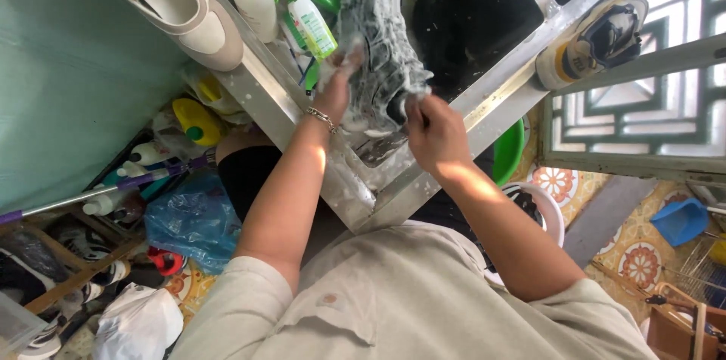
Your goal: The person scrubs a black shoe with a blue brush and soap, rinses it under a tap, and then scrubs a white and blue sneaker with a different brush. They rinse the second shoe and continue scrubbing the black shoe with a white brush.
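2 bare hands are seen over a steel sink (pixel 484 114), where a dark, soap-covered sneaker (pixel 378 42) is held above the basin. The shoe's side is gripped by the left hand (pixel 336 88), fingers closed on it, a bracelet (pixel 323 118) worn at the wrist. At 3 o'clock of that hand, its heel end is clasped by the right hand (pixel 435 133). A white spray bottle (pixel 310 23) stands at 10 o'clock of the sneaker, a beige shoe (pixel 178 4) at 9 o'clock on the rim.

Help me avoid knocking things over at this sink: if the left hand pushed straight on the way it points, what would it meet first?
The left hand already grips the soapy dark sneaker. Past it, probably the white spray bottle with green trigger on the steel sink rim, though depth is unclear.
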